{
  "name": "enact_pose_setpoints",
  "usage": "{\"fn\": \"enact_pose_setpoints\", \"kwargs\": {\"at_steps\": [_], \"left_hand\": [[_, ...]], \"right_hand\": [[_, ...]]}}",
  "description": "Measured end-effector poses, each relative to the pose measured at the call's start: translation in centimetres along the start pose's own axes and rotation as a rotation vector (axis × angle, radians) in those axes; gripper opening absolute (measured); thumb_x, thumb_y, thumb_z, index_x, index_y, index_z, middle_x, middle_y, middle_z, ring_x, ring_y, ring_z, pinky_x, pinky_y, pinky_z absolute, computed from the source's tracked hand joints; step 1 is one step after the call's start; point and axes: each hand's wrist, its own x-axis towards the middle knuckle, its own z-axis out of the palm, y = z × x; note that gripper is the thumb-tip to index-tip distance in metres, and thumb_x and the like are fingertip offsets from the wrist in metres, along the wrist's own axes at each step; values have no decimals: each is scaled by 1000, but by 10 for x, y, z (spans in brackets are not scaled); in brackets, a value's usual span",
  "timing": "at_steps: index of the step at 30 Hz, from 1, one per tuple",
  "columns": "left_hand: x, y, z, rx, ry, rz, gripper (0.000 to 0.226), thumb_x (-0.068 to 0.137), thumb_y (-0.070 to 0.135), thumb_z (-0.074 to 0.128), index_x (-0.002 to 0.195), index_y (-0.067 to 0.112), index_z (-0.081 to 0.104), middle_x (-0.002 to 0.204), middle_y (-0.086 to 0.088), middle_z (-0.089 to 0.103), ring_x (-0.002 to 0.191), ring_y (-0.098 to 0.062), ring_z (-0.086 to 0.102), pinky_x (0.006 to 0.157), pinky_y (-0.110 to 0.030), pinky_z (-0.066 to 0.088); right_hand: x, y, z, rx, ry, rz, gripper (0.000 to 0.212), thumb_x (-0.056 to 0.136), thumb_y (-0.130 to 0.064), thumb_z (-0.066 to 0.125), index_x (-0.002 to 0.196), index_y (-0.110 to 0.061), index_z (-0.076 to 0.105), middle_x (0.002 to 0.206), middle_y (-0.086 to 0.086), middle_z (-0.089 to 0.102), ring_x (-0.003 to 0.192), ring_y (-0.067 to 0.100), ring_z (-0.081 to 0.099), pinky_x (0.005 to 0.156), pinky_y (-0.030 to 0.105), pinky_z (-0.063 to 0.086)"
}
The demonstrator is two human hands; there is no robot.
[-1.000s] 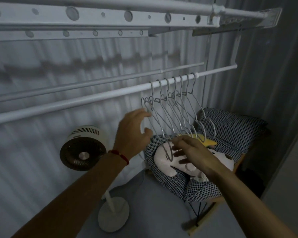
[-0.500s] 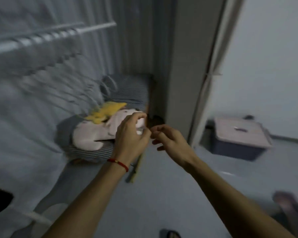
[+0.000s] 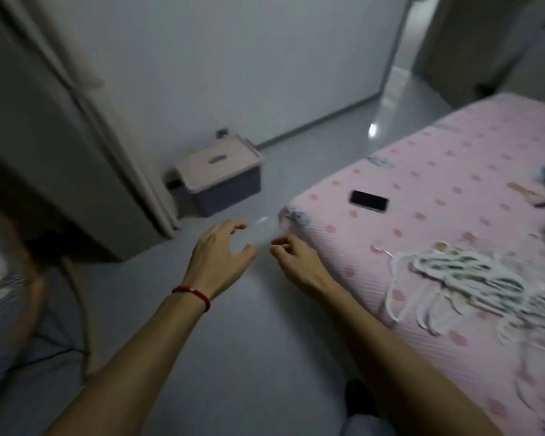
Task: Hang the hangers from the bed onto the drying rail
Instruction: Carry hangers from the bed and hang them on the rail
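White wire hangers (image 3: 472, 284) lie piled on the pink dotted bed (image 3: 438, 184) (unheld); left hand (image 3: 221, 259) and right hand (image 3: 299, 262) hover, fingers loosely curled, empty.

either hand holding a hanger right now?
No: left hand and right hand are empty over the floor, while the hangers lie on the bed.

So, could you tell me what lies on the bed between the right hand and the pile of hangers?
In the head view, only bare pink spotted sheet lies between the right hand and the hangers. The phone lies farther back, off that line.
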Motion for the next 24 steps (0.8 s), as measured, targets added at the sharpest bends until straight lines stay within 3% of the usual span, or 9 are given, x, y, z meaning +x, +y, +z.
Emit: {"fn": "enact_pose_setpoints", "kwargs": {"at_steps": [2,4,7,11,14,18,21,24], "left_hand": [[21,57,75,4,-153,52,41,84,31,68,123,22,59,124,-1,61,109,-19,57,92,-30,46],[32,114,151,5,-300,118,41,83,29,69,122,19,61,121,-2,63,108,-20,59,90,-27,44],[38,194,259,29,-518,205,48,80,30,69,125,15,61,125,-7,63,114,-25,57,100,-32,44],[30,267,371,110,-739,308,57,78,39,64,131,19,57,132,-6,59,122,-25,53,104,-36,41],[26,303,436,184,-841,383,58,84,37,64,138,22,50,141,-4,53,129,-24,47,106,-39,40],[16,331,504,237,-940,468,69,80,43,60,144,24,44,148,0,45,137,-23,39,111,-45,37],[11,339,543,243,-979,498,71,78,42,60,145,24,44,148,0,46,136,-21,39,112,-42,36],[8,337,569,264,-1001,512,69,81,39,62,146,24,41,149,0,44,137,-22,37,112,-43,35]], "right_hand": [[-7,71,-69,-5,93,149,33,93,-35,51,110,-10,66,103,9,71,93,28,65,84,36,52],[-23,145,-136,7,187,312,34,94,-38,50,114,-15,64,112,6,69,100,25,62,86,35,49],[-53,254,-224,31,338,533,34,94,-42,49,114,-18,62,116,5,66,100,24,60,83,34,46],[-105,374,-300,98,420,828,37,95,-43,49,116,-14,57,112,9,62,95,28,59,77,35,44],[-145,453,-323,111,483,1016,51,95,-41,52,132,-7,50,127,16,59,108,35,57,79,33,41],[-188,539,-329,136,498,1238,62,92,-44,55,137,-3,43,135,21,53,117,39,54,89,39,48],[-198,589,-327,130,515,1296,85,87,-50,61,150,-4,27,150,21,37,132,41,43,105,50,43],[-189,619,-321,100,521,1299,98,87,-46,64,155,-4,8,157,19,21,140,39,29,111,51,36]]}}
